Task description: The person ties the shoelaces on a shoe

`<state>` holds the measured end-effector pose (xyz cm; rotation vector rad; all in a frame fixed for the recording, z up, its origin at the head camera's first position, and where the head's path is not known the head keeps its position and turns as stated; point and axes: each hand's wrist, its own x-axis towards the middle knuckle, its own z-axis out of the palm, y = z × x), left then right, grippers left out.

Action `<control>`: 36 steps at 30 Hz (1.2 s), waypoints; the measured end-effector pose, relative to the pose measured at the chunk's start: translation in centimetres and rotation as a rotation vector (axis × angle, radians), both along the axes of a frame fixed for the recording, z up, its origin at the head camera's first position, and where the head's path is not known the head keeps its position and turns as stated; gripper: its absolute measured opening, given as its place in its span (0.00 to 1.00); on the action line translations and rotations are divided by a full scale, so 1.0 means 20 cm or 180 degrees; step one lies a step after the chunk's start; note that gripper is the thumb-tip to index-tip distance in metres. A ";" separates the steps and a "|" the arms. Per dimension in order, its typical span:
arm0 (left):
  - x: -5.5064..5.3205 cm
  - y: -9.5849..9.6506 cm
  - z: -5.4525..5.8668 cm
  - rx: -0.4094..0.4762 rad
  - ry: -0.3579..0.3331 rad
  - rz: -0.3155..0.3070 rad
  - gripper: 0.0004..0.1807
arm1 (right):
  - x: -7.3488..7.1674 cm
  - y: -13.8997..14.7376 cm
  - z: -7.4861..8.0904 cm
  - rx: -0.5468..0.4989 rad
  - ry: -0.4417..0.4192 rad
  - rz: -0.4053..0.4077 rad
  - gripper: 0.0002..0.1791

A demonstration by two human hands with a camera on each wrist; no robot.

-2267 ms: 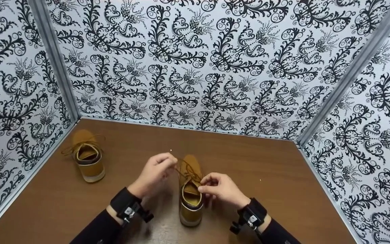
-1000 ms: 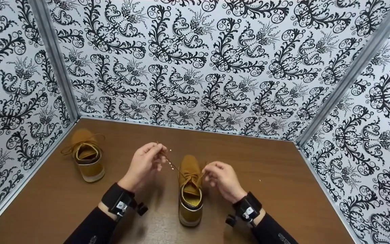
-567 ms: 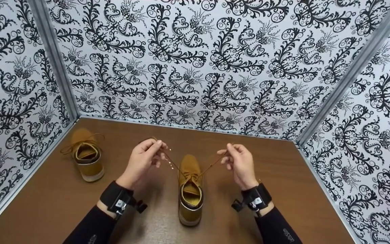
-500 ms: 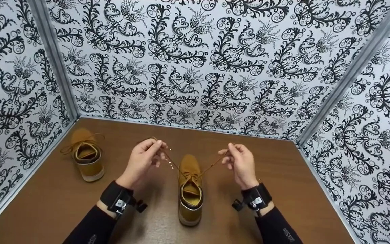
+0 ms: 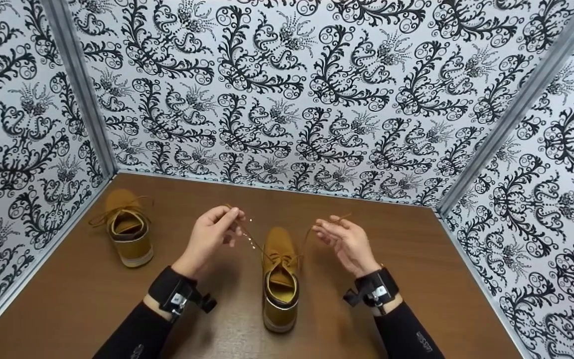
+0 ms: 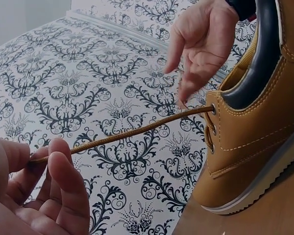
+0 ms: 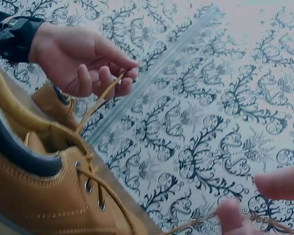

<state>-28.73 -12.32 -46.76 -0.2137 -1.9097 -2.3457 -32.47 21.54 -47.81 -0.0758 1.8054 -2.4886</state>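
On wood-grain bench before black-and-white patterned walls, tan lace-up shoe stood upright, toe pointing away from person, one hand raised either side. Left hand pinched left shoelace between thumb and fingers, cord drawn nearly straight from top eyelet. Right hand held right shoelace in its fingers, length towards shoe slack, end jutting past hand; exact grip blurred. Matching second shoe sat well apart, near left wall, laces looped.

Soft light, pale glare and diffuse shadows on the table, right wrist view hazy, brightest upper right
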 end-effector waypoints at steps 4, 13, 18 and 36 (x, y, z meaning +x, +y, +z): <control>0.00 0.01 -0.02 0.0028 -0.0072 -0.0048 0.14 | 0.00 -0.01 -0.04 0.0764 -0.0065 0.0155 0.43; 0.00 0.07 -0.08 -0.0033 -0.0316 -0.0057 0.14 | 0.08 -0.07 -0.11 0.2634 -0.0055 0.1131 0.30; 0.01 0.10 -0.10 -0.0142 -0.0336 -0.0122 0.15 | 0.12 -0.16 -0.15 0.2665 0.0043 0.0884 0.31; 0.01 0.10 -0.09 -0.0205 -0.0312 -0.0061 0.11 | 0.16 -0.19 -0.16 0.2424 -0.0056 0.0839 0.25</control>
